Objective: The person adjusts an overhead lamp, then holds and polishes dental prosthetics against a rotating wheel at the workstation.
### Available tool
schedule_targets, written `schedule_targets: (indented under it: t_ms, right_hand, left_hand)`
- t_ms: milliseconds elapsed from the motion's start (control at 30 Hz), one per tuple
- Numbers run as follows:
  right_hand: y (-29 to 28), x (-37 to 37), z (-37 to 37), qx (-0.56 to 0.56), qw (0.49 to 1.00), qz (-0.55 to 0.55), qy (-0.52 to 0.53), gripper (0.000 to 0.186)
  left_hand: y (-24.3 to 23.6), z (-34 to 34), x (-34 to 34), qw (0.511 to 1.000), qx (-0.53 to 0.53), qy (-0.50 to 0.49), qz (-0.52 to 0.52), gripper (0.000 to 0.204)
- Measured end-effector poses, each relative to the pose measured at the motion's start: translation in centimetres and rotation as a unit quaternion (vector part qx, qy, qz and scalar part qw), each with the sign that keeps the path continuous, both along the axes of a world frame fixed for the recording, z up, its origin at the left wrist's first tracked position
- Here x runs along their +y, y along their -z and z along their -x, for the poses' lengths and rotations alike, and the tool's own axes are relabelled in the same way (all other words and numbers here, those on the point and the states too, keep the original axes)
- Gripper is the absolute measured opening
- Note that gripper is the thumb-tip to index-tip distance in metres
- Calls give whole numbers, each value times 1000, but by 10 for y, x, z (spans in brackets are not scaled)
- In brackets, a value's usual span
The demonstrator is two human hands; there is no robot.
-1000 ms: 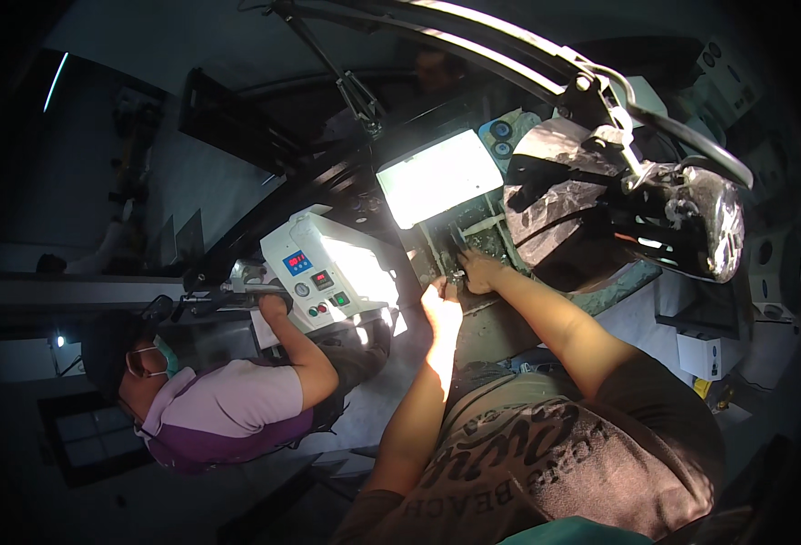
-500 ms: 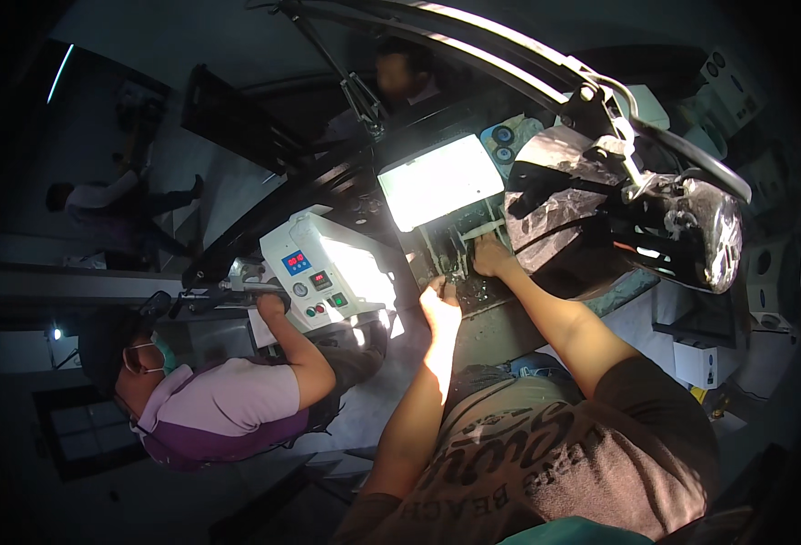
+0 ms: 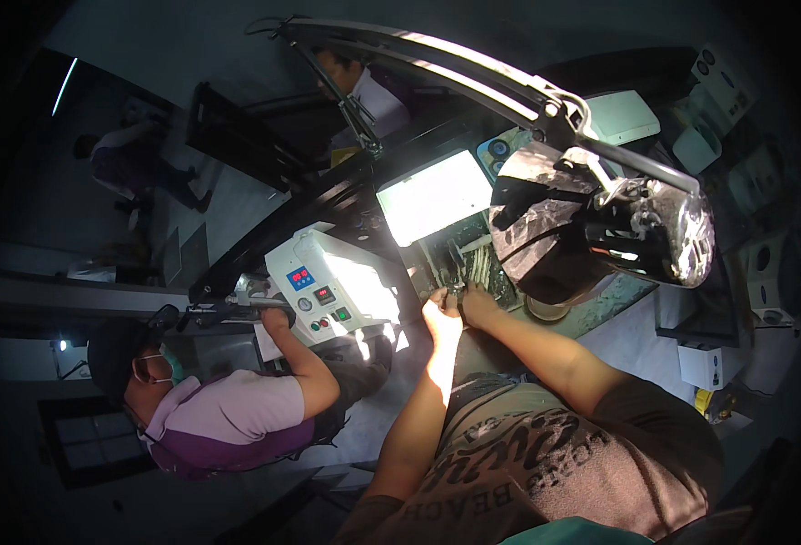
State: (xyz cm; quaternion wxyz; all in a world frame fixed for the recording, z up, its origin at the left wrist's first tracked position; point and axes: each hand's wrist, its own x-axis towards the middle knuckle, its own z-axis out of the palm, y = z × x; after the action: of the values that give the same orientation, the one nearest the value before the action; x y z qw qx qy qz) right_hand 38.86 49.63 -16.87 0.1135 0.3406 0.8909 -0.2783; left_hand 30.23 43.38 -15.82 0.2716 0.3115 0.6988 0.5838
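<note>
At the front of the bench, my left hand point(image 3: 441, 312) and my right hand point(image 3: 481, 307) are close together, almost touching. The fingers of both are pinched. Something small and dark shows between the fingertips, too small to make out. Just beyond the hands, several slender pale sticks point(image 3: 479, 264) lie among darker thin pieces on the bench. Behind them stands a brightly lit white box-like unit point(image 3: 437, 195).
A lamp point(image 3: 555, 222) with a crumpled covering hangs at right on a long jointed arm point(image 3: 437, 56). To the left is a white control box point(image 3: 308, 283) with displays and buttons. A masked co-worker point(image 3: 228, 409) sits beside it. A round container point(image 3: 546, 312) is partly under the lamp.
My right hand has come back from the pale sticks toward my left hand. My view has shifted slightly. The person across the bench has shifted left, and one in the far background has moved.
</note>
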Motion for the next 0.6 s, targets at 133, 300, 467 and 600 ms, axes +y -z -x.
schedule_targets:
  t_ms: [133,300,467,600]
  right_hand:
    - [52,-5,-3,36,991,-20,124,25]
    - [33,16,-5,131,975,32,175,21]
    - [82,25,-13,275,952,-112,80,27]
    - [103,17,-18,193,973,-65,-109,31]
  left_hand:
    - [-6,-11,13,1000,0,28,13,14]
    - [-5,-3,2,1000,0,16,-2,15]
    - [-7,-11,9,1000,8,21,15,16]
    - [-10,-19,18,1000,-21,18,7,17]
